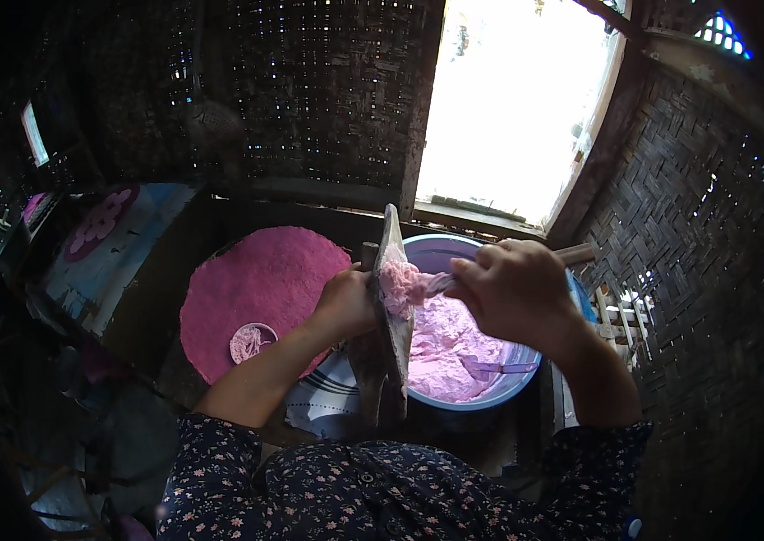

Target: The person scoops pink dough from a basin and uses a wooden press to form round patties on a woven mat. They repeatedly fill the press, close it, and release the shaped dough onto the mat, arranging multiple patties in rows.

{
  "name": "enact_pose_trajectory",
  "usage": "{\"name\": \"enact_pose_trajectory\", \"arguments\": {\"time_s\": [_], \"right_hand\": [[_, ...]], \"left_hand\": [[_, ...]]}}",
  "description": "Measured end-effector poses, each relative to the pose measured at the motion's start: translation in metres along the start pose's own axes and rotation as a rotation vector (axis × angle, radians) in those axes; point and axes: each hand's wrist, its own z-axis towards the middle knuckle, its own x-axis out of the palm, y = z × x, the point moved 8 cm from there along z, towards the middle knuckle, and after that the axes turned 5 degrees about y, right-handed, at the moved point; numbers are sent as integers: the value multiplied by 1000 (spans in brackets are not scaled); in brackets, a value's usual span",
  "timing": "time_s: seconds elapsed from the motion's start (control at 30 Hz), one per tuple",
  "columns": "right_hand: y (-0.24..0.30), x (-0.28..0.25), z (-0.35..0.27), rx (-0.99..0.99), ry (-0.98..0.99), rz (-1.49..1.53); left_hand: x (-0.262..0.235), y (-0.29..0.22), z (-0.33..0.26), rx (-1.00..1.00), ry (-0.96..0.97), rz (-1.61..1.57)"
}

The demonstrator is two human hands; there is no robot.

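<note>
My left hand (346,302) grips a flat wooden board (393,307) held on edge over a blue basin (490,397) of pink paste (450,347). A lump of the pink paste (400,281) sits on the board's face. My right hand (513,288) is closed around a thin spatula-like tool (441,283), its tip pressed into that lump. A spoon-shaped handle (504,367) lies in the paste in the basin.
A round pink mat (265,279) lies to the left with a small bowl (251,343) on it. A striped white plate (328,397) sits by the basin. Woven bamboo walls (698,270) close in on the right and back, beneath a bright window opening (508,99).
</note>
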Motion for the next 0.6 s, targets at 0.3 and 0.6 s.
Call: {"name": "enact_pose_trajectory", "arguments": {"time_s": [0.3,0.6], "right_hand": [[20,-33,-51,-217,-556,-390],[10,117,-49,611,-540,1724]], "left_hand": [[-10,32,9,344,114,-748],[-10,-12,27,352,-163,-249]]}}
